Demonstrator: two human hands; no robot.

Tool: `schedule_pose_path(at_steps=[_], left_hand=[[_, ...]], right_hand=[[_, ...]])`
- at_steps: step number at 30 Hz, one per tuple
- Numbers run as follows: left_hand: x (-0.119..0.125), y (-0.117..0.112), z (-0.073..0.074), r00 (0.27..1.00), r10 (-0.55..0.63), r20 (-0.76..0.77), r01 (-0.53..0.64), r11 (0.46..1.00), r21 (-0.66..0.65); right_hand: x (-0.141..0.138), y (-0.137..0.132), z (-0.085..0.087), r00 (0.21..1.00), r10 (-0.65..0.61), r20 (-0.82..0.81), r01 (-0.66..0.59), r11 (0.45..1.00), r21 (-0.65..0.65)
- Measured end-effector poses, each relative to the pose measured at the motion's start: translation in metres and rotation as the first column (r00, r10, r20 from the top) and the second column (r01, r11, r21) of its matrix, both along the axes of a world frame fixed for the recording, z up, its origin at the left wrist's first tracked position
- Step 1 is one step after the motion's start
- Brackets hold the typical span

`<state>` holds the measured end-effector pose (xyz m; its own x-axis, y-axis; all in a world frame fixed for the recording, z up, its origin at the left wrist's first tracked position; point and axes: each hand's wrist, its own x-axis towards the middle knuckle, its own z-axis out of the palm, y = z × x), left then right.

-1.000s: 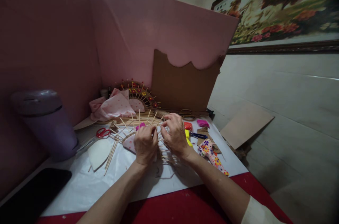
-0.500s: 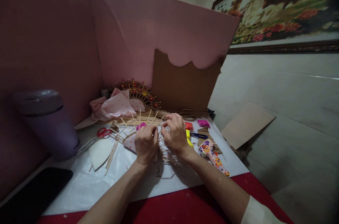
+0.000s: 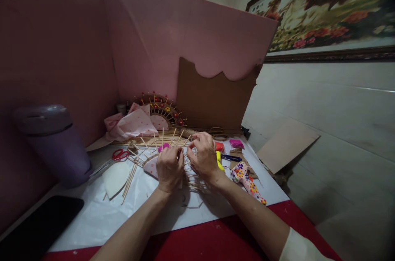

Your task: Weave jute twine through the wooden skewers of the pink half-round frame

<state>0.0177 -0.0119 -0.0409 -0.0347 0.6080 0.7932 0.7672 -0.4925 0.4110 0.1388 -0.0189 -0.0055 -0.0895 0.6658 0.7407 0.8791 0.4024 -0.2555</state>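
Note:
My left hand (image 3: 170, 167) is closed in a pinch over a half-round piece covered in pale pink dotted cloth (image 3: 150, 166), from which thin wooden sticks (image 3: 175, 137) fan outward. Close beside it, my right hand (image 3: 203, 156) has thumb and forefinger drawn together above the right-hand sticks. Whatever lies between the fingertips of either hand is too small or hidden to make out. A magenta lump (image 3: 164, 146) shows just behind my left hand. Yellow pieces (image 3: 219, 161) and a dark blue pen-shaped tool (image 3: 231, 158) lie right of my right hand.
A decorated stick fan (image 3: 166, 109) stands at the back near pink cloth (image 3: 132, 123) and cardboard (image 3: 212, 96). Red-handled scissors (image 3: 119, 154), a cream leaf-shaped piece (image 3: 116, 179), a purple tumbler (image 3: 57, 145) and a black phone (image 3: 43, 226) are left. Flowered cloth (image 3: 249, 182) lies right.
Both hands stay almost in place, with only slight finger movement. The whole view has shifted very slightly; nothing on the table has visibly moved.

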Motion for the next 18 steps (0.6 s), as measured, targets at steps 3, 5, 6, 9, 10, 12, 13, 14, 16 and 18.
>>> schedule_pose_path(at_steps=[3, 5, 6, 9, 10, 12, 13, 14, 16, 18], left_hand=[[-0.0001, 0.0002, 0.0001, 1.000, -0.006, -0.002, 0.006, 1.000, 0.006], [-0.0001, 0.0000, 0.0005, 1.000, -0.009, -0.003, 0.009, 1.000, 0.010], [-0.0001, -0.0003, 0.0007, 1.000, -0.010, -0.003, 0.010, 1.000, 0.011], [-0.0002, -0.0012, 0.0013, 1.000, -0.012, -0.001, 0.012, 1.000, 0.012], [-0.0002, -0.0014, 0.0014, 1.000, -0.012, -0.001, 0.012, 1.000, 0.013], [-0.0002, -0.0015, 0.0014, 1.000, -0.011, -0.001, 0.011, 1.000, 0.013], [-0.0002, -0.0013, 0.0012, 1.000, -0.009, -0.001, 0.009, 1.000, 0.013], [-0.0002, -0.0009, 0.0009, 1.000, -0.008, 0.000, 0.008, 1.000, 0.013], [-0.0003, -0.0002, 0.0001, 1.000, -0.006, 0.003, 0.006, 1.000, 0.012], [-0.0003, 0.0002, -0.0006, 1.000, -0.006, 0.006, 0.006, 1.000, 0.010]], right_hand=[[0.0000, -0.0010, 0.0009, 1.000, 0.000, 0.004, 0.000, 1.000, 0.000], [-0.0001, -0.0011, 0.0010, 1.000, -0.004, 0.007, 0.004, 1.000, -0.003], [-0.0002, -0.0010, 0.0010, 1.000, -0.008, 0.008, 0.008, 1.000, -0.005], [-0.0002, -0.0003, 0.0005, 1.000, -0.012, 0.007, 0.012, 1.000, -0.005], [-0.0001, -0.0001, 0.0003, 1.000, -0.010, 0.006, 0.010, 1.000, 0.000], [0.0000, 0.0000, 0.0001, 1.000, -0.008, 0.005, 0.008, 1.000, 0.008], [0.0000, -0.0001, 0.0001, 1.000, -0.007, 0.007, 0.007, 1.000, 0.009], [-0.0001, -0.0004, 0.0002, 1.000, -0.010, 0.009, 0.010, 1.000, 0.007], [-0.0003, -0.0010, 0.0004, 1.000, -0.018, 0.013, 0.018, 1.000, -0.004], [-0.0003, -0.0011, 0.0006, 1.000, -0.027, 0.015, 0.027, 1.000, -0.014]])
